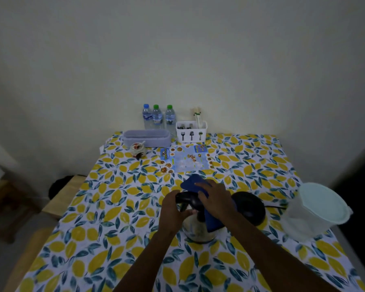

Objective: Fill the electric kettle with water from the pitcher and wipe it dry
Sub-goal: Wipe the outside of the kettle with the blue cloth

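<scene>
On the lemon-print tabletop (97, 224), the pitcher (316, 211) stands right of the kettle (198, 228). The left grip (173, 209) is closed around the kettle's black handle; the right grip (216, 197) presses a blue cloth (193, 183) onto it.

Three water bottles (157, 117), cutlery caddy (191, 132) and leaflet (187, 159) on lemon-print tablecloth (105, 209).

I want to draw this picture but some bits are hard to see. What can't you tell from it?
Head view, the only one:
- Kettle: its top is hidden by both hands and the blue cloth, so the water level can't be seen.
- Pitcher: the lid and cloudy wall hide what is inside.
- Leaflet: print too small to read.
- Bottles: labels blurred.
- Left hand: the fingers curl out of sight round the handle.
</scene>
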A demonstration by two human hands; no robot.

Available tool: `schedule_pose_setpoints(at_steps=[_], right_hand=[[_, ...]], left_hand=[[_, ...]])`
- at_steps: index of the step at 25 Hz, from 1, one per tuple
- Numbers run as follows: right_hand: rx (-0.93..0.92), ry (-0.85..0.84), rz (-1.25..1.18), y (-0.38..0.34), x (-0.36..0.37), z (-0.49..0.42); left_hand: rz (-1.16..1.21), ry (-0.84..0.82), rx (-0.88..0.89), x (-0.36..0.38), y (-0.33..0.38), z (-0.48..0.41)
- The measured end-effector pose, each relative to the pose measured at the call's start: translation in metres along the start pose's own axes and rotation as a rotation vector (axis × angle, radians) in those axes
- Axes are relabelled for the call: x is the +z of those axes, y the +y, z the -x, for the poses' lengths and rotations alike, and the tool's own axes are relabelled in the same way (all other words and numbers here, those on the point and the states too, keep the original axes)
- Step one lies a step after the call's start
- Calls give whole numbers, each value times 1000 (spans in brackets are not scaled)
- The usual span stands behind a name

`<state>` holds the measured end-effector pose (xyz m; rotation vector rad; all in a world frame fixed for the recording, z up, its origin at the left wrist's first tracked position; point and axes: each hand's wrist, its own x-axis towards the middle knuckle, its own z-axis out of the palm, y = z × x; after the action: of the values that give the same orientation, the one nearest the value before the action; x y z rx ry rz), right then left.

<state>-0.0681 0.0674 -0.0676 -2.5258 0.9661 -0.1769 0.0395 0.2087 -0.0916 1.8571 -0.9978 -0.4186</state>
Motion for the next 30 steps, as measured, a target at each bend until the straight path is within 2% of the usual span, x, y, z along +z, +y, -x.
schedule_pose_setpoints(at_steps=[2,4,8,10,13,15,17,20,24,27,30], right_hand=[[-137,152,118,1,12,21],[-226,243,105,4,24,37],[-110,233,21,5,24,28],[0,180,-43,3,18,6],[127,-5,-196,3,-2,-31],[139,-93,-262,6,-14,-42],[92,-94,-288,11,-16,-38],[48,12,-350,27,-13,-20],[109,62,-495,58,-13,-12],[196,-11,-640,76,-6,-11],[420,-165,-1023,79,7,-20]], left_hand=[[66,25,20,1,1,0],[111,32,-5,1,0,-1],[85,-12,-48,2,-5,-2],[-6,-56,-86,2,-5,-6],[-263,-124,-57,5,2,-13],[-437,-219,-32,8,9,-20],[-512,-307,-59,9,13,-26],[-521,-345,-51,9,16,-33],[-517,-352,-25,8,17,-35],[-477,-323,-31,7,15,-33],[-464,-320,-14,7,16,-35]])
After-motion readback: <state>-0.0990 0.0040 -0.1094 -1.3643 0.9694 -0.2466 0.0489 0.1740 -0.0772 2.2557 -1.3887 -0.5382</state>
